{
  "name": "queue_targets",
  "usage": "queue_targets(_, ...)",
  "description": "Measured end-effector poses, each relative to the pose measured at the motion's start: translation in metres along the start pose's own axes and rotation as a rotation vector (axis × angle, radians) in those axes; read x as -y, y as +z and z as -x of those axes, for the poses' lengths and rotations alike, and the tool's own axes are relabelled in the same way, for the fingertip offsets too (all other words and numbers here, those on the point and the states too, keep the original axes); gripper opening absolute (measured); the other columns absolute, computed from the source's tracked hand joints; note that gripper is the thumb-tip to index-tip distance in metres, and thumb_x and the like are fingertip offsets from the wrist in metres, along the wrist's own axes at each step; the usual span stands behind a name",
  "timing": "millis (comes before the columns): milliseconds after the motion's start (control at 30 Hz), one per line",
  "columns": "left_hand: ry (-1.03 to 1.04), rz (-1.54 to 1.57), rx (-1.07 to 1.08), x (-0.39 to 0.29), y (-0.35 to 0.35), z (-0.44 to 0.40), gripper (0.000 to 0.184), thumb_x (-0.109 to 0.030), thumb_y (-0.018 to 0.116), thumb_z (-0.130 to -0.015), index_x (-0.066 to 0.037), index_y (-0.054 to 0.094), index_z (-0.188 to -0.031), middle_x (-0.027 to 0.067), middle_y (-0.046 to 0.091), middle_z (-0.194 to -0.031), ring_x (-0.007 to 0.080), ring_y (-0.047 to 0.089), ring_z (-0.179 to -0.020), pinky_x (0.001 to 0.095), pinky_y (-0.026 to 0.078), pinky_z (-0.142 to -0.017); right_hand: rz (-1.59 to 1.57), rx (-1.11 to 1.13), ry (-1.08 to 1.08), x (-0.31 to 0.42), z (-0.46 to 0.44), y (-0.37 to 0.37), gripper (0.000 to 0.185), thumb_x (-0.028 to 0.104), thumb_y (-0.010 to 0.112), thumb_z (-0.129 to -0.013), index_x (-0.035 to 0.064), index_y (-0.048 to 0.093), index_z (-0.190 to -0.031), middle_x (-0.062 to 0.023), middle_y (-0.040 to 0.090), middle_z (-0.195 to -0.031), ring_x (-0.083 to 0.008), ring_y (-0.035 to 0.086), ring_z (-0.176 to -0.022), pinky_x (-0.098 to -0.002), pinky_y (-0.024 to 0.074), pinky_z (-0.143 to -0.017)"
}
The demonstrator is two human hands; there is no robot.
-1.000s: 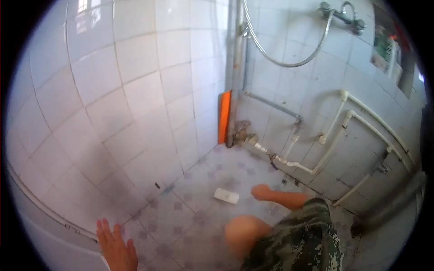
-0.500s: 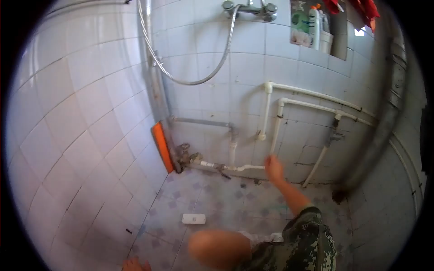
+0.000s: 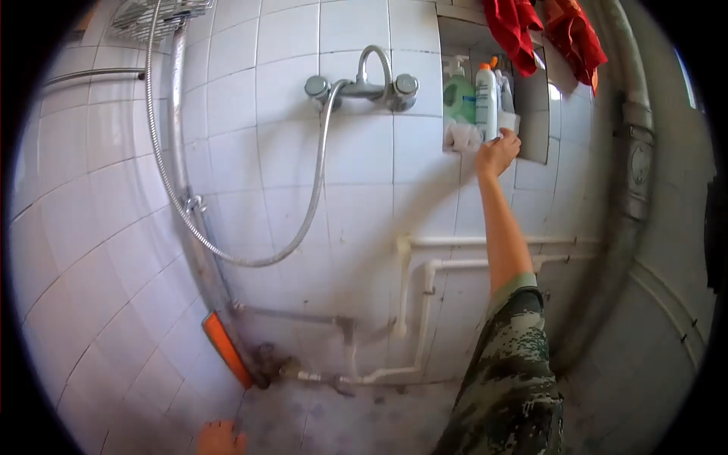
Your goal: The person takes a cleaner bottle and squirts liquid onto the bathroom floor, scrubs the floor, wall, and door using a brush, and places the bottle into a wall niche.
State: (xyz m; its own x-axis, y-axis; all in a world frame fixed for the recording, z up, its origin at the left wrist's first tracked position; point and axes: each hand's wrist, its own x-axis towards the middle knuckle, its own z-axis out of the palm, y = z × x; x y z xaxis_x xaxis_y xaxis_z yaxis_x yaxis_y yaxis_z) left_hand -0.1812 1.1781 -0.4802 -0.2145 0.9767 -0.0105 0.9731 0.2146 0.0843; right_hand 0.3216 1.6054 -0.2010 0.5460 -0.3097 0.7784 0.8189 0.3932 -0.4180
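Note:
My right hand [image 3: 498, 154] is raised to the lower edge of a wall niche [image 3: 537, 148], its fingers curled in. It is right below a white bottle with an orange cap [image 3: 486, 102] and a white container [image 3: 508, 121]; whether it touches either, or what it holds, I cannot make out. A green pump bottle [image 3: 458, 98] stands to the left of these, with a pale, bunched item [image 3: 462, 137] in front of its base. At the bottom edge, my left hand [image 3: 221, 438] shows only in part, its thumb apart from the fingers, with nothing visible in it.
A shower mixer [image 3: 364, 91] with a looping metal hose [image 3: 315, 205] is on the tiled wall. Red cloths [image 3: 516, 34] hang above the niche. White pipes [image 3: 462, 263] run low behind my right arm. An orange strip [image 3: 227, 350] leans in the left corner.
My right hand has risen from beside the low pipes to the niche. The view has tilted up, leaving the white box on the floor out of sight. My left hand stays low.

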Motion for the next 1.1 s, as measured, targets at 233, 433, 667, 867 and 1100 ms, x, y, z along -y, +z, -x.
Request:
queue_targets(233, 0.082, 0.006, 0.090, 0.017, 0.024, -0.080, 0.036, -0.032, 0.053, -0.086, 0.002, 0.060, -0.097, 0.0266, 0.062, -0.093, 0.0436, 0.059, -0.086, 0.0491, 0.047, -0.078, 0.519, 0.511, 0.473, -0.007, -0.042, 0.049, 0.066, 0.051, 0.072, -0.068, 0.0064, 0.054, -0.114, -0.0130, 0.059, -0.116, -0.0316, 0.054, -0.112, -0.0421, 0.0429, -0.093)
queue_targets(433, -0.027, 0.043, 0.188, 0.021, 0.027, -0.083, 0.036, -0.031, 0.053, -0.086, 0.002, 0.060, -0.098, 0.0269, 0.062, -0.096, 0.0431, 0.059, -0.090, 0.0486, 0.047, -0.079, 0.466, 0.672, 0.585, -0.021, -0.053, 0.065, 0.067, 0.051, 0.072, -0.069, 0.0076, 0.056, -0.117, -0.0112, 0.059, -0.120, -0.0307, 0.053, -0.114, -0.0454, 0.0400, -0.093)
queue_targets(667, 0.008, 0.147, 0.121, 0.040, 0.043, -0.054, 0.038, -0.033, 0.053, -0.086, -0.001, 0.061, -0.106, 0.0277, 0.061, -0.100, 0.0421, 0.058, -0.094, 0.0472, 0.046, -0.083, -0.013, 0.207, 0.309, 0.002, -0.023, 0.018, 0.061, 0.042, 0.076, -0.068, -0.0023, 0.056, -0.105, -0.0190, 0.062, -0.103, -0.0310, 0.060, -0.096, -0.0393, 0.0450, -0.082)
queue_targets(867, -0.424, 0.271, 0.157, 0.027, 0.015, 0.038, 0.035, -0.024, 0.058, -0.083, -0.002, 0.058, -0.109, 0.0211, 0.058, -0.115, 0.0369, 0.051, -0.112, 0.0463, 0.041, -0.093, -0.753, 0.791, 0.687, 0.095, 0.099, -0.105, 0.043, 0.027, 0.066, -0.081, 0.0000, 0.055, -0.112, -0.0057, 0.059, -0.096, -0.0136, 0.052, -0.086, -0.0314, 0.0439, -0.075)
queue_targets(1100, -0.525, 0.214, 0.060, 0.046, 0.047, 0.143, 0.038, -0.033, 0.059, -0.082, -0.005, 0.062, -0.106, 0.0203, 0.064, -0.099, 0.0365, 0.060, -0.094, 0.0453, 0.046, -0.083, -1.182, 1.780, 1.526, 0.174, 0.282, -0.217, 0.044, 0.018, 0.070, -0.074, 0.0025, 0.052, -0.111, -0.0072, 0.061, -0.097, -0.0190, 0.060, -0.087, -0.0359, 0.0507, -0.079)
